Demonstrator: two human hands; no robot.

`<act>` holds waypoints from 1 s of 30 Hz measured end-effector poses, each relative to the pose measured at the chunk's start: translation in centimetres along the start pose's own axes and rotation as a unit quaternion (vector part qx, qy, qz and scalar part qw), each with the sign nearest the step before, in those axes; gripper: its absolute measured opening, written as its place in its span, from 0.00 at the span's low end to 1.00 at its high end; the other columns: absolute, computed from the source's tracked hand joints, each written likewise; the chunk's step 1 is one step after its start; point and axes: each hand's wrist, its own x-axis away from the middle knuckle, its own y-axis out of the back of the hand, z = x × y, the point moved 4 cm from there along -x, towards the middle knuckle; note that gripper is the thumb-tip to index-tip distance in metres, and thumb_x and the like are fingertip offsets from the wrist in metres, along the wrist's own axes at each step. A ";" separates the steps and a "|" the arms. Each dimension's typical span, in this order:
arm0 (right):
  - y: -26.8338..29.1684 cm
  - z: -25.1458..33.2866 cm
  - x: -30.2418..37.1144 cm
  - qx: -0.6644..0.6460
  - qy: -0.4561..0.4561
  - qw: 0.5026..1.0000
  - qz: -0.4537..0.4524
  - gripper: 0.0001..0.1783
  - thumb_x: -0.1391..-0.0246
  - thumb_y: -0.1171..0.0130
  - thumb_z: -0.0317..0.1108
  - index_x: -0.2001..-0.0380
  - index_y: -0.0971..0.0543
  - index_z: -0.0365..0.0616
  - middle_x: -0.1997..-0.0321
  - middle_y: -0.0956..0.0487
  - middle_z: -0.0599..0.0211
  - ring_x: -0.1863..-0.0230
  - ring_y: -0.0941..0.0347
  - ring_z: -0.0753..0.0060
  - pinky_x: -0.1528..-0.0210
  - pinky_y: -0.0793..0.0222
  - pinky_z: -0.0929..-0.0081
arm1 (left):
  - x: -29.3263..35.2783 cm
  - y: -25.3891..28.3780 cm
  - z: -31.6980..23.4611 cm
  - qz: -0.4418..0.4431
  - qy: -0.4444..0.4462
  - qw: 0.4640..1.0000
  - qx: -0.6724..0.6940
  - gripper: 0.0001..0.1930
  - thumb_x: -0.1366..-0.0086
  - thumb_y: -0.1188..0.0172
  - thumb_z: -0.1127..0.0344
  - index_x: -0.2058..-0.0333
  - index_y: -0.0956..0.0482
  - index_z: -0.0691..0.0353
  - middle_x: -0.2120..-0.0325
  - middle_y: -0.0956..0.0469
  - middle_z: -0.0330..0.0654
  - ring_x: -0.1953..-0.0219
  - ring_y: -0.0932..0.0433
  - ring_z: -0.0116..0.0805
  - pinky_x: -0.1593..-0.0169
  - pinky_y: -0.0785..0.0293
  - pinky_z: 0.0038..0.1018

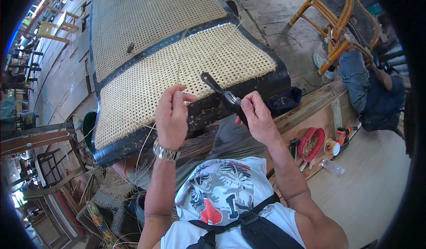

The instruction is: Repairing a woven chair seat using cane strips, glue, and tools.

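A long curved piece of furniture with a black frame (284,73) and woven cane panels (151,89) lies across my lap. My left hand (172,115), wearing a metal watch, hovers over the front panel's near edge. Its fingers are curled toward the thumb, and I cannot make out what they pinch. A thin pale strand (178,71) shows just above them. My right hand (255,118) is closed around a dark-handled hand tool (217,85) with a metal middle, resembling shears or pliers. Its dark end points up and left over the cane; the fist hides the rest.
Right of me, a red tray (311,143) of small bits, a tape roll (331,147), an orange tool (341,135) and a clear bottle (333,167) lie near a wooden beam. Another person (370,89) sits by a rattan chair (335,18). Loose cane strands hang at left.
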 end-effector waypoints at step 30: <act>-8.5 2.0 -1.6 -0.106 -0.028 0.992 0.060 0.11 0.32 0.45 0.38 0.62 0.26 0.39 0.74 0.22 0.72 0.77 0.27 0.85 0.77 0.32 0.85 | 4.9 2.7 1.1 0.156 0.011 0.985 -0.072 0.14 0.28 0.49 0.63 0.66 0.21 0.67 0.84 0.22 0.38 0.82 0.26 0.23 0.77 0.31 0.25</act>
